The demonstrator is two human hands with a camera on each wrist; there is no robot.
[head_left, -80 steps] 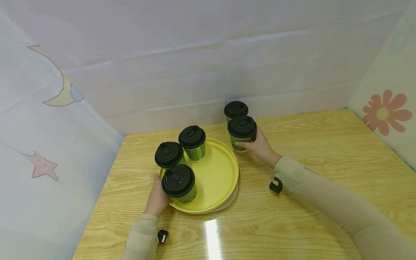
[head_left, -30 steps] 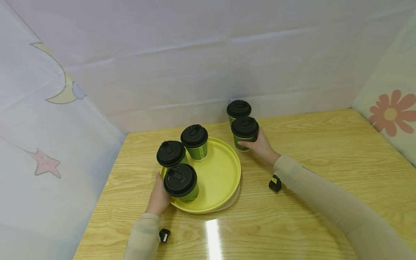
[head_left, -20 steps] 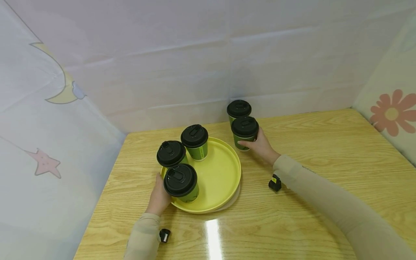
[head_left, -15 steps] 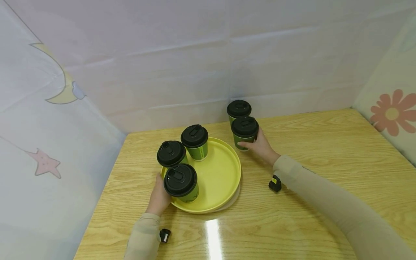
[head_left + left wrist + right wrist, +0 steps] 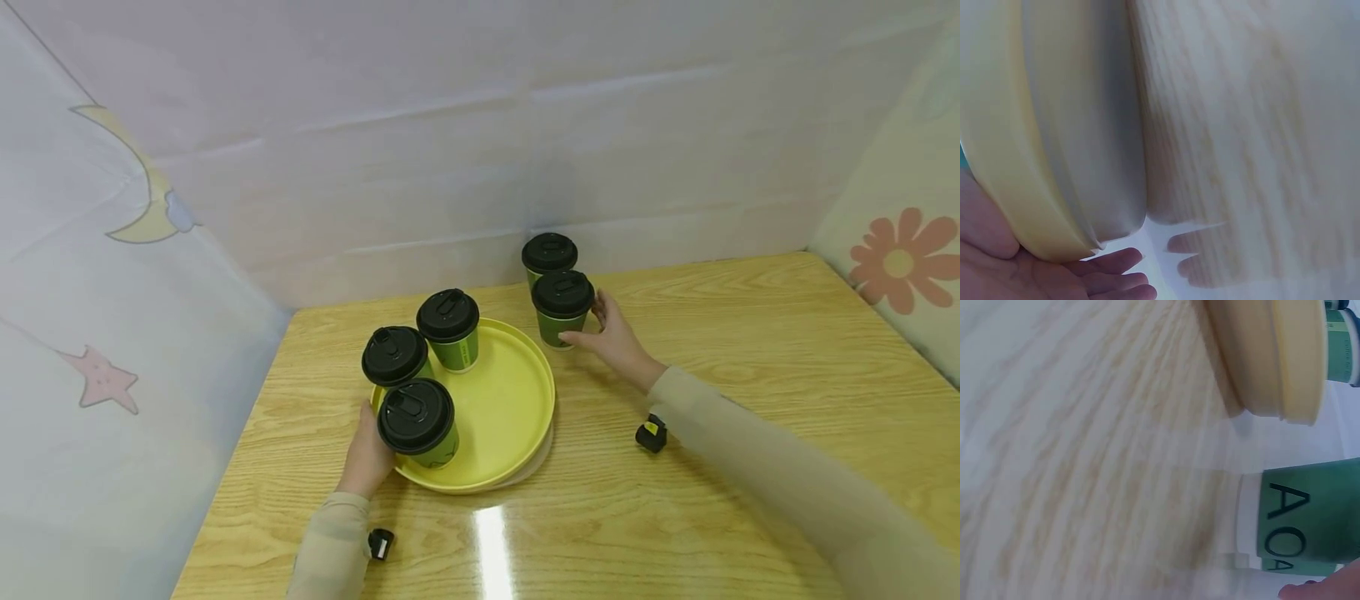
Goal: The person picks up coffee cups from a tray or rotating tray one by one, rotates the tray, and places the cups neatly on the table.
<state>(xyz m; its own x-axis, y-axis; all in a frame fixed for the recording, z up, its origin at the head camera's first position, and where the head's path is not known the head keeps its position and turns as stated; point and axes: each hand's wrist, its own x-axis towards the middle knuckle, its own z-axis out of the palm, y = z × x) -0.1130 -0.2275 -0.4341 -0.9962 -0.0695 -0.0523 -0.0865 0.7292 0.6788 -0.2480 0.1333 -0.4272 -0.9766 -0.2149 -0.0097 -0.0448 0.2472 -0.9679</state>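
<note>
My right hand (image 5: 617, 346) is beside a green paper cup (image 5: 558, 327) with a black lid, right of the tray. A gap shows between its fingers and the cup; the thumb tip is at the cup's front, and whether it touches is unclear. In the right wrist view this cup (image 5: 1310, 512) stands upright on the table. My left hand (image 5: 367, 454) rests against the left rim of a round yellow tray (image 5: 510, 408), its fingers extended (image 5: 1116, 281) along the outer side. Several lidded cups stand on the tray's left part, the nearest cup (image 5: 435, 450) beside that hand.
Another lidded cup (image 5: 550, 252) stands behind the right-hand cup, near the back wall. A beige base (image 5: 528, 468) shows under the tray. The wooden table (image 5: 720, 333) meets cloth-covered walls at the back and sides. Small black devices (image 5: 651, 434) sit at both wrists.
My right hand gripped the cup before; its fingers have now loosened and moved a little to the right, away from it. The cup stays in place. My left hand keeps its place at the tray.
</note>
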